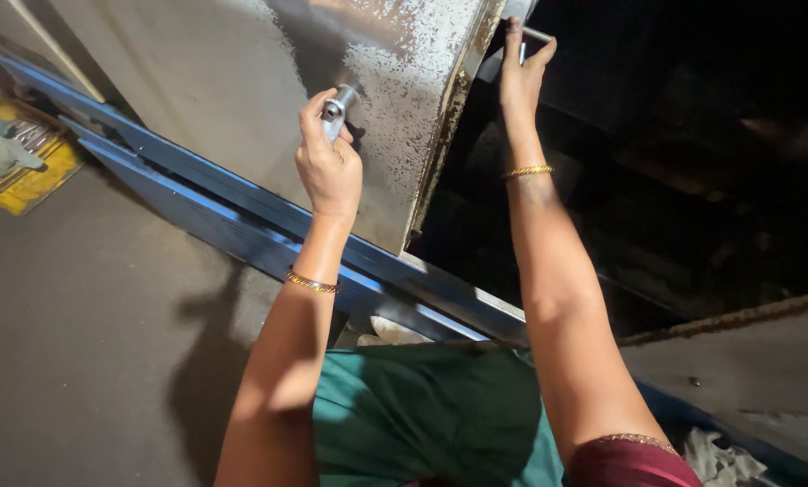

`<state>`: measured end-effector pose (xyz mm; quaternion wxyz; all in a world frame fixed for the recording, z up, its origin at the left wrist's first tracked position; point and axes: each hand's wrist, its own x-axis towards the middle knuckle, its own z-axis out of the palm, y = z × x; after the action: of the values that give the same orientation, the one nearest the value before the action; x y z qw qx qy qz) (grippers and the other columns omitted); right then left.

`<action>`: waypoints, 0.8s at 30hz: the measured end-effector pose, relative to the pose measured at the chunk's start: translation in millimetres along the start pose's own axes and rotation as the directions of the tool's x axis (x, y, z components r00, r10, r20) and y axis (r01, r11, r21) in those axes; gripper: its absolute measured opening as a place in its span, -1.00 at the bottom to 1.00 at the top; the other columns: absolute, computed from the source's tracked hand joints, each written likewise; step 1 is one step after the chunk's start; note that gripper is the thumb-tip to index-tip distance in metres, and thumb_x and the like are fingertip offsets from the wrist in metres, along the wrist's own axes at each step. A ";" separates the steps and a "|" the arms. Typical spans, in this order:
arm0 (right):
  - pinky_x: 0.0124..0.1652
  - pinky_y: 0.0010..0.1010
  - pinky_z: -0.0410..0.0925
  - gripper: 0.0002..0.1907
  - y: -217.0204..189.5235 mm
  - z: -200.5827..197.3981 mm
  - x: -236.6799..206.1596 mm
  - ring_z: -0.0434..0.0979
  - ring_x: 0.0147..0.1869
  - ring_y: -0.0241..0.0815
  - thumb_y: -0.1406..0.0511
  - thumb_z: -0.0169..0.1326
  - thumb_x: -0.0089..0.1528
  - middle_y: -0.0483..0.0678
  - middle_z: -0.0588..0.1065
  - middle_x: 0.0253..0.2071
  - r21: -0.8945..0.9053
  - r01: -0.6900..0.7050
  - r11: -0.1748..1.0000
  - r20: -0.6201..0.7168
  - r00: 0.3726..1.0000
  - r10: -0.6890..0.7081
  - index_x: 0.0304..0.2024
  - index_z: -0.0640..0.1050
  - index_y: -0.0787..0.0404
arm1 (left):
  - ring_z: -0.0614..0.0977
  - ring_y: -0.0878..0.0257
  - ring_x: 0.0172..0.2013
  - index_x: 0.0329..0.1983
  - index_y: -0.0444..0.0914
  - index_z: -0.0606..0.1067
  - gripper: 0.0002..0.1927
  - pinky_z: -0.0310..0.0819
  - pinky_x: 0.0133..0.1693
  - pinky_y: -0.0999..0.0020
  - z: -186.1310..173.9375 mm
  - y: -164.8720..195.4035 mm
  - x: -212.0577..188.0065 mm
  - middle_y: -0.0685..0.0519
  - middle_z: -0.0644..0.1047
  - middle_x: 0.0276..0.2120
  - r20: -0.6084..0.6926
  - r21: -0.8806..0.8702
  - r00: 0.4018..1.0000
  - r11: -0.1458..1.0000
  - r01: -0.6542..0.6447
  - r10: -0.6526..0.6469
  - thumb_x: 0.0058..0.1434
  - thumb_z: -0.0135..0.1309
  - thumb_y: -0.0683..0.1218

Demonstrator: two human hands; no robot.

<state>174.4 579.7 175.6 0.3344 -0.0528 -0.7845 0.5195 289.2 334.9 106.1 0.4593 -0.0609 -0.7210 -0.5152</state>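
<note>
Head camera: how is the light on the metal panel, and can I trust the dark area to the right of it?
In the head view, hard light glares off the metal panel and washes out its speckled upper part; the left hand, on a metal handle, casts a shadow on the grey floor. Beyond the panel's edge, around the right hand, the cavity is nearly black and unreadable.

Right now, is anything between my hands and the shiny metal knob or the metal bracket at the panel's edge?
Nothing visible. The left hand already grips the shiny metal knob on the speckled steel panel, and the right hand touches the metal bracket at its edge.
</note>
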 end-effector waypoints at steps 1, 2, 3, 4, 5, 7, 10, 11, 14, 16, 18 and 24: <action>0.45 -0.07 0.08 0.31 -0.3 -2.5 0.8 0.09 0.58 0.31 -0.40 -0.08 0.23 0.51 0.07 0.47 -0.021 -0.021 1.000 -0.003 1.000 0.021 0.50 -0.17 0.49 | 0.71 0.11 -0.36 0.24 -0.15 0.38 -0.40 0.59 -0.26 0.17 0.2 1.0 0.2 -0.04 0.60 -0.34 -0.005 -0.015 1.000 1.000 -0.010 0.010 0.16 -0.20 -0.45; 0.43 -0.09 0.12 0.30 -0.6 -5.0 1.7 0.13 0.56 0.30 -0.40 -0.07 0.22 0.50 0.10 0.46 -0.039 -0.030 0.999 -0.001 1.000 0.030 0.49 -0.14 0.49 | 0.71 0.11 -0.36 0.23 -0.16 0.37 -0.40 0.60 -0.27 0.18 -0.1 1.8 0.0 -0.05 0.62 -0.30 -0.009 -0.030 1.000 0.999 -0.019 0.019 0.16 -0.21 -0.45; 0.40 -0.11 0.16 0.29 -1.0 -7.5 2.3 0.17 0.54 0.28 -0.39 -0.07 0.20 0.49 0.13 0.44 -0.058 -0.040 0.998 0.002 0.999 0.041 0.49 -0.11 0.49 | 0.71 0.11 -0.37 0.23 -0.16 0.37 -0.40 0.61 -0.27 0.20 -0.6 2.7 -0.5 -0.06 0.64 -0.25 -0.012 -0.044 1.000 0.999 -0.026 0.026 0.15 -0.21 -0.45; 0.38 -0.12 0.19 0.29 -1.7 -10.0 3.1 0.22 0.52 0.27 -0.39 -0.06 0.18 0.48 0.16 0.42 -0.078 -0.050 0.996 0.006 0.999 0.051 0.48 -0.08 0.48 | 0.71 0.12 -0.37 0.23 -0.16 0.37 -0.40 0.60 -0.27 0.20 -1.2 3.3 -1.1 -0.05 0.62 -0.29 -0.004 -0.042 1.000 0.999 -0.015 0.015 0.16 -0.21 -0.45; 0.38 -0.15 0.21 0.29 -2.5 -11.9 3.9 0.25 0.50 0.24 -0.38 -0.04 0.16 0.46 0.19 0.41 -0.074 -0.070 0.995 0.015 0.997 0.071 0.47 -0.06 0.48 | 0.71 0.12 -0.37 0.23 -0.17 0.37 -0.41 0.60 -0.26 0.20 -2.1 3.7 -1.4 -0.05 0.61 -0.32 0.004 -0.041 1.000 0.999 -0.003 0.003 0.17 -0.21 -0.45; 0.37 -0.19 0.25 0.28 -3.4 -15.6 5.0 0.32 0.48 0.19 -0.37 -0.02 0.13 0.44 0.26 0.38 -0.075 -0.110 0.991 0.033 0.993 0.113 0.46 -0.01 0.49 | 0.71 0.14 -0.37 0.24 -0.17 0.37 -0.41 0.59 -0.26 0.21 -3.0 4.0 -2.9 -0.04 0.59 -0.37 0.020 -0.045 1.000 0.999 0.017 -0.016 0.18 -0.21 -0.45; 0.42 -0.18 0.18 0.32 -1.8 -18.5 7.0 0.23 0.54 0.18 -0.36 0.04 0.18 0.47 0.21 0.42 -0.002 -0.076 0.997 0.076 0.994 0.076 0.45 -0.06 0.58 | 0.69 0.16 -0.38 0.25 -0.18 0.37 -0.42 0.58 -0.26 0.24 -3.7 3.2 -3.8 -0.03 0.56 -0.39 0.029 -0.068 1.000 0.998 0.013 -0.011 0.20 -0.21 -0.45; 0.31 -0.17 0.27 0.32 -0.3 -18.9 8.2 0.34 0.42 0.19 -0.33 0.05 0.14 0.46 0.32 0.30 0.026 -0.130 0.991 0.095 0.987 0.127 0.45 -0.08 0.57 | 0.68 0.16 -0.39 0.25 -0.18 0.37 -0.42 0.58 -0.27 0.25 -3.5 2.4 -3.6 -0.04 0.57 -0.38 0.023 -0.080 1.000 0.997 0.000 0.002 0.20 -0.21 -0.45; 0.11 -0.31 0.30 0.31 5.5 -19.6 13.6 0.38 0.19 -0.02 -0.28 0.12 0.17 0.24 0.38 0.09 0.106 -0.141 0.984 0.130 0.983 0.126 0.45 -0.10 0.60 | 0.67 0.18 -0.40 0.25 -0.19 0.37 -0.43 0.57 -0.28 0.27 -3.6 1.1 -2.8 -0.03 0.55 -0.40 0.026 -0.091 1.000 0.996 -0.009 0.011 0.22 -0.21 -0.45; -0.02 -0.40 0.33 0.31 9.2 -19.8 17.1 0.40 0.03 -0.17 -0.24 0.17 0.20 0.10 0.42 -0.05 0.190 -0.047 0.981 0.149 0.989 0.019 0.45 -0.12 0.63 | 0.67 0.18 -0.40 0.26 -0.19 0.36 -0.43 0.56 -0.28 0.27 -4.0 1.0 -3.8 -0.03 0.54 -0.41 0.031 -0.096 1.000 0.995 0.004 -0.001 0.22 -0.21 -0.45; -0.15 -0.49 0.35 0.31 10.6 -20.9 18.8 0.43 -0.13 -0.31 -0.20 0.23 0.22 -0.05 0.46 -0.20 0.199 -0.080 0.977 0.161 0.986 0.048 0.46 -0.13 0.65 | 0.66 0.18 -0.41 0.26 -0.19 0.36 -0.42 0.56 -0.29 0.28 -4.2 1.1 -4.0 -0.04 0.54 -0.40 0.041 -0.110 0.999 0.994 0.015 -0.011 0.21 -0.23 -0.46; -0.42 -0.57 0.34 0.12 2.0 -29.3 17.8 0.43 -0.38 -0.37 -0.21 0.22 0.14 -0.12 0.46 -0.39 0.175 -0.145 0.974 0.215 0.971 0.106 0.27 0.17 0.61 | 0.67 0.18 -0.41 0.25 -0.19 0.35 -0.42 0.56 -0.28 0.28 -4.4 3.7 -3.7 -0.04 0.56 -0.38 0.036 -0.115 0.999 0.993 -0.002 0.006 0.21 -0.23 -0.46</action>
<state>177.1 611.2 189.2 0.2219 -0.0169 -0.7569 0.6145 296.0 334.5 106.1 0.4431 -0.0980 -0.6982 -0.5536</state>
